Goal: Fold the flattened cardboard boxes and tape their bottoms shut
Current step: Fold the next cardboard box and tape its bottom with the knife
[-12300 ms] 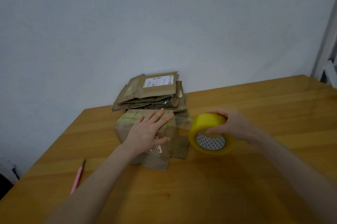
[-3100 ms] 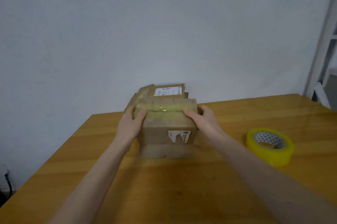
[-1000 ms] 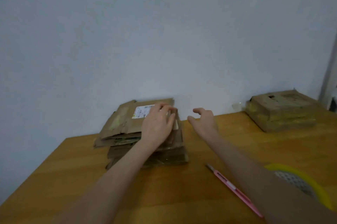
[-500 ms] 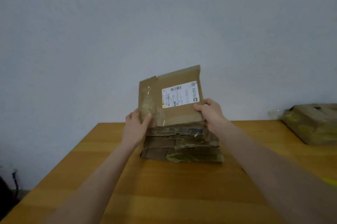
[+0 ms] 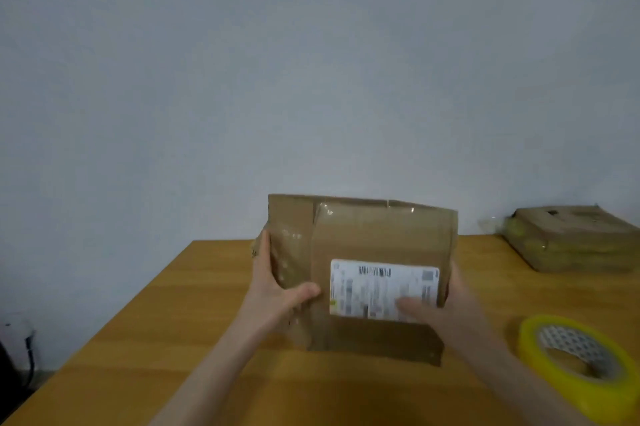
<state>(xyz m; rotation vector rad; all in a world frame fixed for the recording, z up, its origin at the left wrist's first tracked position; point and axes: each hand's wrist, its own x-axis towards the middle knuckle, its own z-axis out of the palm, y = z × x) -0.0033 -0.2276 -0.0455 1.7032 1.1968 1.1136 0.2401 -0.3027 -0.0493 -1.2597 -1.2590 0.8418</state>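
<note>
I hold a flattened brown cardboard box (image 5: 374, 235) with a white shipping label upright over the wooden table (image 5: 194, 328). My left hand (image 5: 273, 283) grips its left edge, thumb on the front face. My right hand (image 5: 440, 311) grips its right edge, thumb lying across the label. A yellow roll of tape (image 5: 575, 360) lies flat on the table at the lower right. The stack of other flattened boxes is hidden behind the held one.
A folded, taped box (image 5: 571, 238) rests at the back right of the table against the pale wall. The table's left edge runs diagonally at the left, with a dark object and cable (image 5: 24, 349) on the floor beyond it.
I have drawn the flattened box toward me and lower; it now fills the middle and hides the stack. The view has shifted, and the tape roll has come back into sight.
</note>
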